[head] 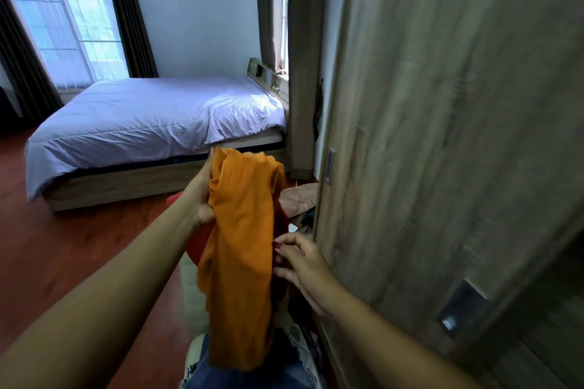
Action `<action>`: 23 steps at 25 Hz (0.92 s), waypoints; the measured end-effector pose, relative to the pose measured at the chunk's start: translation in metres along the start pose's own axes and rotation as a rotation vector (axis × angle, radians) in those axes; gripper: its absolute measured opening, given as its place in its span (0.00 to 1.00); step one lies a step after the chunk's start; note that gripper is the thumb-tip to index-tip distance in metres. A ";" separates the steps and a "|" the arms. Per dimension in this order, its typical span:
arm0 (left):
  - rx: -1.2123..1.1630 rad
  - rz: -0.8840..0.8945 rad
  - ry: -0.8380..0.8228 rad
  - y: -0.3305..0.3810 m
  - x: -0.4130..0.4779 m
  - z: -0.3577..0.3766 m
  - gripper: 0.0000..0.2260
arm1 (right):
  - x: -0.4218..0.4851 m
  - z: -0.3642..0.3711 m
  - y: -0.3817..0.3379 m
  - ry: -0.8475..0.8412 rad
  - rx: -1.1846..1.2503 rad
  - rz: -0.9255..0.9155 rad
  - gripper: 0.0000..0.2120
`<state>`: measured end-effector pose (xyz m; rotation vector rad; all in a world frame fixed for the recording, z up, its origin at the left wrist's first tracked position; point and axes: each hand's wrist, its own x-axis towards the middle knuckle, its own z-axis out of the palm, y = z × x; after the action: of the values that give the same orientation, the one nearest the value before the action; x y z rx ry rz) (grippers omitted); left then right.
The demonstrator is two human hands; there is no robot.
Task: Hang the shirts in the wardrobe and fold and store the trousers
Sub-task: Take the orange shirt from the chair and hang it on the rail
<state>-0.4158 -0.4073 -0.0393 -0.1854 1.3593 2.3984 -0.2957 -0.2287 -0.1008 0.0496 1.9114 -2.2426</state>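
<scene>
Grip: your left hand (202,199) clutches the upper end of the long orange soft-fabric garment (240,246), so it hangs free in front of you for sorting. Your right hand (300,262) pinches its right edge, probably to spread it. At right stands the grey wood-grain wardrobe door (442,136). The reddish wooden floor (63,246) and lilac-covered bed (142,123) lie far left.

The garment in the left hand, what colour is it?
The garment is plain orange, head view.

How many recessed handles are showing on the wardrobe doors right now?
2. On the wardrobe: the far handle at its left edge, above the right hand; the near handle lower right. Others may be out of view.
</scene>
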 end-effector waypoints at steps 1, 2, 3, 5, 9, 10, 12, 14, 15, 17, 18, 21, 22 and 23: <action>0.062 0.005 -0.047 -0.013 -0.023 0.024 0.26 | -0.020 -0.014 -0.004 0.041 0.017 0.016 0.06; 0.110 0.013 -0.071 -0.024 -0.043 0.042 0.25 | -0.032 -0.028 -0.007 0.073 0.053 0.016 0.05; 0.149 0.017 -0.109 -0.036 -0.062 0.063 0.26 | -0.054 -0.037 -0.017 0.093 0.102 -0.010 0.08; 0.224 -0.004 -0.212 -0.061 -0.092 0.102 0.26 | -0.098 -0.061 -0.040 0.159 0.239 -0.085 0.13; 0.319 -0.021 -0.365 -0.106 -0.129 0.173 0.12 | -0.164 -0.110 -0.055 0.408 0.128 -0.249 0.14; 0.325 -0.005 -0.416 -0.116 -0.132 0.187 0.12 | -0.180 -0.126 -0.053 0.506 0.093 -0.264 0.11; 0.324 0.048 -0.491 -0.129 -0.133 0.213 0.12 | -0.211 -0.159 -0.058 0.670 0.168 -0.361 0.11; 0.280 0.031 -0.585 -0.139 -0.136 0.233 0.16 | -0.254 -0.180 -0.084 0.693 0.201 -0.528 0.10; 0.237 0.004 -0.651 -0.142 -0.140 0.242 0.21 | -0.272 -0.189 -0.098 0.684 0.206 -0.600 0.09; 0.138 -0.022 -0.775 -0.147 -0.149 0.268 0.23 | -0.304 -0.205 -0.124 0.744 0.212 -0.656 0.08; 0.109 -0.024 -0.810 -0.149 -0.152 0.282 0.20 | -0.316 -0.215 -0.132 0.811 0.195 -0.626 0.08; 0.110 0.020 -0.860 -0.157 -0.167 0.328 0.10 | -0.351 -0.226 -0.151 0.878 0.082 -0.458 0.18; 0.127 0.044 -0.875 -0.161 -0.172 0.341 0.09 | -0.361 -0.227 -0.155 0.843 0.038 -0.406 0.24; 0.146 0.066 -0.883 -0.165 -0.178 0.352 0.09 | -0.367 -0.226 -0.157 0.801 -0.019 -0.356 0.26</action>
<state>-0.1640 -0.0780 0.0652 0.8612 1.0789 1.9868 0.0154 0.0621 0.0704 0.7686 2.4690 -2.6965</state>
